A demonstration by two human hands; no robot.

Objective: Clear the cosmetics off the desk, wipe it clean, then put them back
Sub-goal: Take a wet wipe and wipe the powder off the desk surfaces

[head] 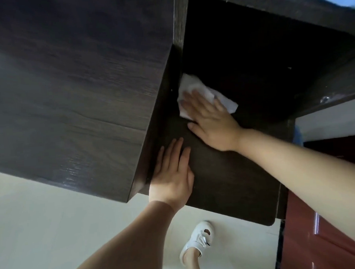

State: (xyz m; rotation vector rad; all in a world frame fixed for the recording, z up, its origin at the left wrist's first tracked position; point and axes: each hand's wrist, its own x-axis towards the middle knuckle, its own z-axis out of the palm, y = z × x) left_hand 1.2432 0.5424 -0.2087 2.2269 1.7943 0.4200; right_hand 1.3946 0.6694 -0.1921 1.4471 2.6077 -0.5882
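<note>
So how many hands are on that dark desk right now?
2. The left hand rests flat near the desk's front edge; the right hand presses a white wipe further back.

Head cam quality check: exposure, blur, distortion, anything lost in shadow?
Head view: strong wide-angle warp, the desk edges splay and tilt. The recess behind the cloth is crushed to near black, no detail. The cloth is bright and slightly soft, as are the right hand fingertips, likely motion blur. The left hand is sharper. Glare on the red panel; blown blue top right.
</note>
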